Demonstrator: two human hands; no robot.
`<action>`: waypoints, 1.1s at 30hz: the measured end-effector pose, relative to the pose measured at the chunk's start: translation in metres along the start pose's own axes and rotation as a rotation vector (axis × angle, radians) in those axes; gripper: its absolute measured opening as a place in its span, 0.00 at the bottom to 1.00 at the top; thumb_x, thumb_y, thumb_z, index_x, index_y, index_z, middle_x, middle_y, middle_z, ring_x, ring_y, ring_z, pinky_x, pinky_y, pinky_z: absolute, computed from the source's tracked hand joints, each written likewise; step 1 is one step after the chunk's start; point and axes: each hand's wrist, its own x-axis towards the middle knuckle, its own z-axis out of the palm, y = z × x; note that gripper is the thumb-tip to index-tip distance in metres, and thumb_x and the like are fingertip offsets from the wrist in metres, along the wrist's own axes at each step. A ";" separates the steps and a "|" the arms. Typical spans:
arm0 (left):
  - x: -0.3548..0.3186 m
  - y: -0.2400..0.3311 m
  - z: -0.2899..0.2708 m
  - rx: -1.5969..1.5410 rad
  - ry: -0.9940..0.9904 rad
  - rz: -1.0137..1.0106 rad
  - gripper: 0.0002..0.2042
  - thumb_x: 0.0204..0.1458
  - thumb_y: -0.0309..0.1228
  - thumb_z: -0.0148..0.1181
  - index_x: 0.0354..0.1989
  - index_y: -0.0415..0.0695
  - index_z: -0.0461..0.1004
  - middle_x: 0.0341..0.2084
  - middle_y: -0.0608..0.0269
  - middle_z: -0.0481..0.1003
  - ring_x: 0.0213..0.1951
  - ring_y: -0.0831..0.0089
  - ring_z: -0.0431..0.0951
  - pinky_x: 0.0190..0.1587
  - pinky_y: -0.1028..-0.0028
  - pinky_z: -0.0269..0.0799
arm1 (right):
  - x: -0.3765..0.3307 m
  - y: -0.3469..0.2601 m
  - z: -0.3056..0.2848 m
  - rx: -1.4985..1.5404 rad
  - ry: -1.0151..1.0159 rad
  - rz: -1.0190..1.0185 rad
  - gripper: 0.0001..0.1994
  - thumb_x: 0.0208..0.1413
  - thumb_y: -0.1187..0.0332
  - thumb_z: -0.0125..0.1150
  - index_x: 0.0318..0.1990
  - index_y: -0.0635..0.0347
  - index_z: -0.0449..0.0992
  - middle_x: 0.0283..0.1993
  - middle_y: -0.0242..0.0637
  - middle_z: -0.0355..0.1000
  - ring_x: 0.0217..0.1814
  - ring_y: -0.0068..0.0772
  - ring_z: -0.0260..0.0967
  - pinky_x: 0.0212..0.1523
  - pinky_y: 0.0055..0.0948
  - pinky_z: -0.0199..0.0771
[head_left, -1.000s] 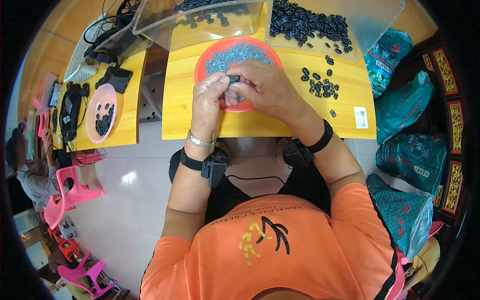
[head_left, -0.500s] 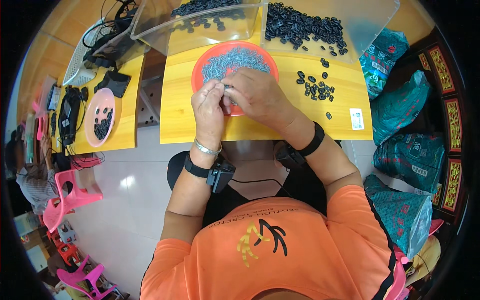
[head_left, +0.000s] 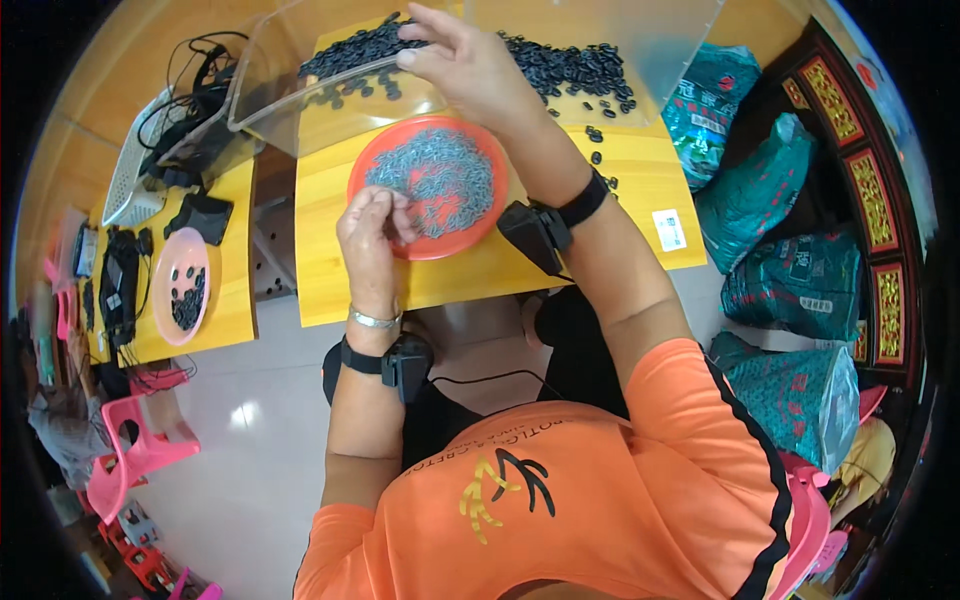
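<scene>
An orange-red bowl (head_left: 357, 165) on the yellow table holds a heap of thin silver metal pieces (head_left: 445, 165), which look like small screws. At the bowl's near left rim is my left hand (head_left: 370, 235), its fingers curled together in a pinch; whatever they hold cannot be made out. My right hand (head_left: 468, 70) is raised past the bowl, above the front wall of a clear plastic bin (head_left: 262, 112). Its thumb and fingers are apart, with nothing visible between them. Small black oval pieces (head_left: 350, 55) lie in that bin, just left of the fingertips.
Another clear bin (head_left: 665, 60) with black pieces (head_left: 580, 72) stands at the back right. Loose black pieces (head_left: 596, 157) lie on the yellow table (head_left: 640, 190). Left, a second table carries a pink bowl (head_left: 163, 300) and a white basket (head_left: 128, 190). Teal sacks (head_left: 790, 280) line the right.
My hands were together over the bowl. The right has moved away, up to the left bin, and its fingers have opened; the left stays at the bowl's rim. The view has shifted.
</scene>
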 end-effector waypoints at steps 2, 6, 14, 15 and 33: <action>0.002 0.000 -0.002 -0.036 -0.005 -0.006 0.10 0.56 0.30 0.46 0.26 0.40 0.69 0.15 0.67 0.67 0.17 0.80 0.64 0.22 0.82 0.62 | -0.005 0.003 -0.012 -0.164 -0.068 -0.043 0.14 0.49 0.66 0.60 0.43 0.62 0.76 0.33 0.39 0.76 0.33 0.24 0.71 0.36 0.23 0.71; 0.001 0.006 -0.002 -0.024 0.001 -0.011 0.10 0.56 0.30 0.46 0.25 0.40 0.68 0.15 0.68 0.67 0.16 0.80 0.64 0.22 0.82 0.62 | -0.021 0.008 -0.065 -0.597 -0.043 0.023 0.11 0.49 0.66 0.59 0.38 0.60 0.78 0.31 0.37 0.76 0.35 0.21 0.73 0.37 0.22 0.70; 0.004 -0.001 -0.003 0.034 -0.015 -0.018 0.10 0.56 0.31 0.46 0.25 0.41 0.69 0.15 0.69 0.67 0.16 0.82 0.65 0.20 0.83 0.59 | -0.020 0.066 -0.204 -1.351 0.087 0.422 0.12 0.43 0.59 0.61 0.35 0.50 0.80 0.32 0.38 0.76 0.36 0.38 0.74 0.38 0.32 0.72; 0.004 -0.002 -0.003 0.037 -0.013 -0.033 0.10 0.55 0.31 0.46 0.25 0.42 0.69 0.15 0.70 0.67 0.16 0.82 0.65 0.19 0.84 0.58 | -0.020 0.066 -0.203 -1.377 0.007 0.473 0.12 0.43 0.59 0.61 0.35 0.50 0.80 0.32 0.38 0.76 0.36 0.39 0.74 0.39 0.34 0.72; -0.002 0.004 0.001 0.132 -0.136 -0.109 0.08 0.55 0.31 0.47 0.28 0.43 0.70 0.17 0.72 0.68 0.18 0.85 0.65 0.20 0.85 0.58 | -0.039 0.024 -0.124 -0.506 -0.348 0.445 0.07 0.54 0.67 0.55 0.30 0.61 0.74 0.23 0.25 0.68 0.24 0.18 0.63 0.27 0.19 0.63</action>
